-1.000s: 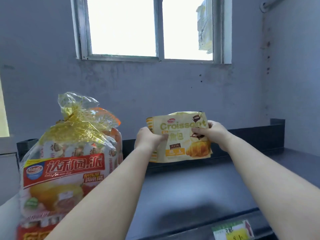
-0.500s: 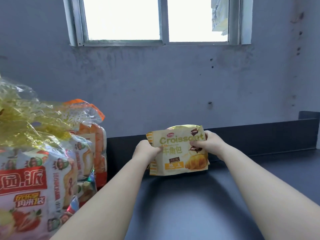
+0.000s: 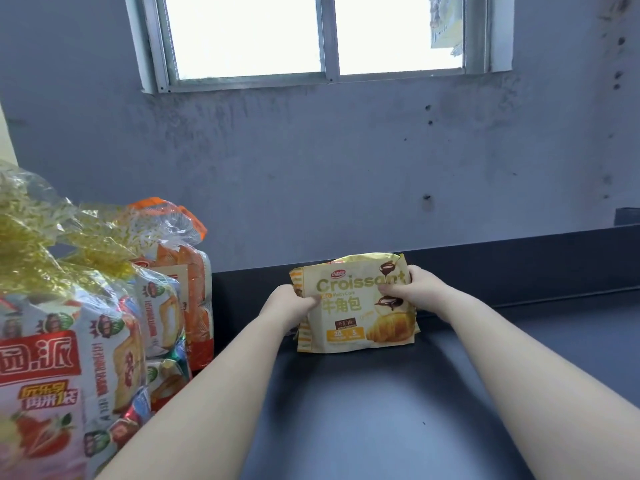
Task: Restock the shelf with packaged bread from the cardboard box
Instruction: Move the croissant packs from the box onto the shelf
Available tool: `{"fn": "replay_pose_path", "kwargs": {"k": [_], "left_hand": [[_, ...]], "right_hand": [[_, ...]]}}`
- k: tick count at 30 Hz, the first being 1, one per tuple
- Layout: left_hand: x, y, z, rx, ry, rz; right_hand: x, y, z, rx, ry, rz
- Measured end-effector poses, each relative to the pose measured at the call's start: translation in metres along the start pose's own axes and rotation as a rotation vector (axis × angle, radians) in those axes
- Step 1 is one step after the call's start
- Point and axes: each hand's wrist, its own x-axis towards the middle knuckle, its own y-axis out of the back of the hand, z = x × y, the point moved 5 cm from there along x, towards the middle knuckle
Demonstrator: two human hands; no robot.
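Yellow croissant pack (image 3: 353, 306) upright, left hand (image 3: 289, 306) and right hand (image 3: 412, 292) gripping.

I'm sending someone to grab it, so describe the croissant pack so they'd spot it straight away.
Find the dark shelf under the window. Near its back rail stands the croissant pack, upright, with the left hand and right hand on its sides. It is small, pale yellow and opaque, reading "Croissant", unlike the big clear bags at the left.

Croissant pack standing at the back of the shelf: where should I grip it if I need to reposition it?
Grip the croissant pack by its two side edges, upper half, reaching from the front as the left hand and right hand do now. It stands upright, face forward, with the shelf's back rail behind.
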Motion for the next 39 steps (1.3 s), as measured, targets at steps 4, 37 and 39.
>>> {"fn": "replay_pose_path", "kwargs": {"k": [4, 37, 39], "left_hand": [[-0.006, -0.004, 0.002, 0.009, 0.033, -0.009], [-0.249, 0.435, 0.0, 0.697, -0.083, 0.918], [-0.283, 0.465, -0.043, 0.734, 0.049, 0.92]], "right_hand": [[0.0, -0.002, -0.001, -0.054, -0.013, 0.033], [-0.208, -0.23, -0.448, -0.114, 1.079, 0.087], [-0.239, -0.286, -0.468, -0.144, 1.124, -0.015]]}}
